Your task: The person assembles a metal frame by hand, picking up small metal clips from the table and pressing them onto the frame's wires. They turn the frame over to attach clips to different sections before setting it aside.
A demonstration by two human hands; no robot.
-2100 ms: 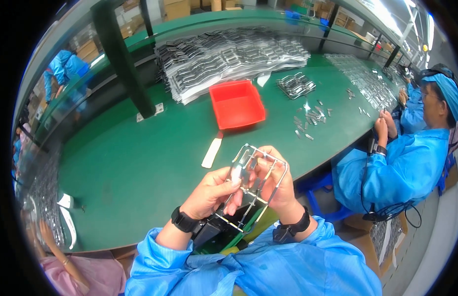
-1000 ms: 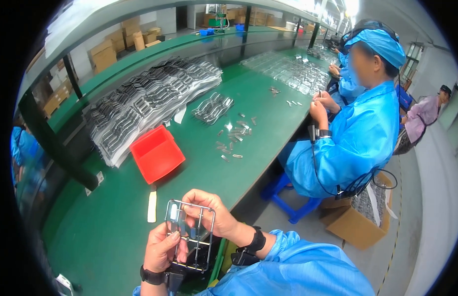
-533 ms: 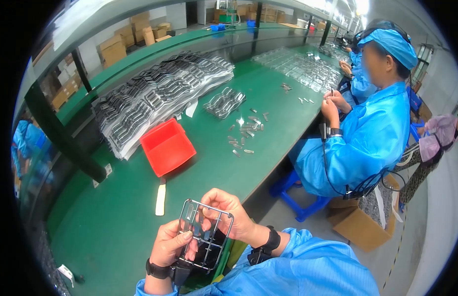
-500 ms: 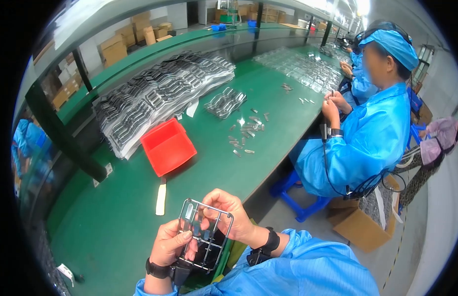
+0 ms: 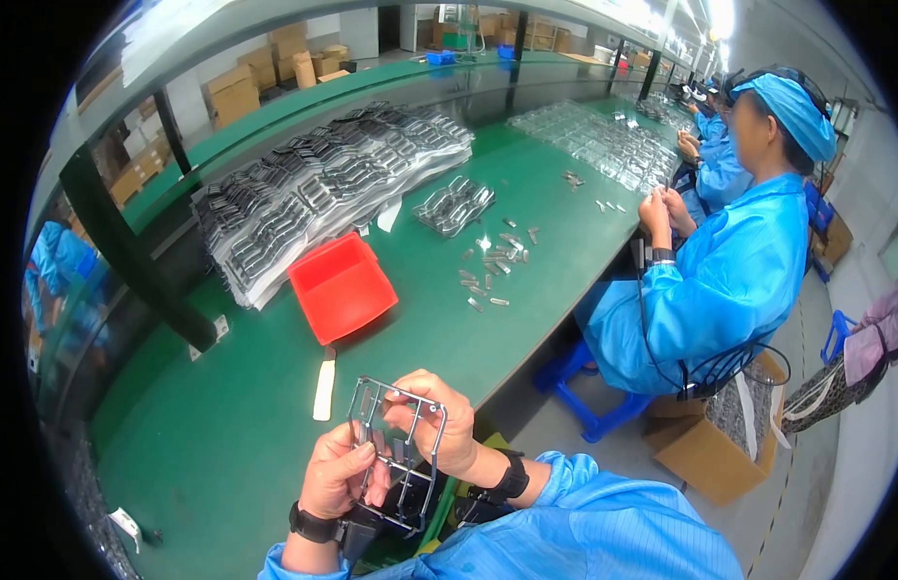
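A dark, shiny rectangular sprue frame (image 5: 433, 474) with thin crossbars is held upright and slightly tilted above the near edge of the bench. Small flat grey pieces (image 5: 401, 450) sit among its bars. My left hand (image 5: 325, 476) grips its lower left side, thumb in front and fingers behind. My right hand (image 5: 441, 422) is at the upper right of the frame, thumb and fingertips pinched together between the bars; what they pinch is too small to make out. A pale, flat-handled tool (image 5: 324, 389) lies just beyond, partly under a red bin (image 5: 343, 288).
On the green bench (image 5: 198, 425) lie a long stack of similar frames (image 5: 323, 184), a smaller pile of frames (image 5: 454, 206) and scattered small pieces (image 5: 504, 253). A co-worker in blue (image 5: 720, 271) sits to the right. An open carton (image 5: 715, 435) and a blue stool (image 5: 589, 411) stand on the floor.
My right fingertips have moved up and slightly left along the frame. The frame has turned a little and shifted left. The whole view has shifted slightly.
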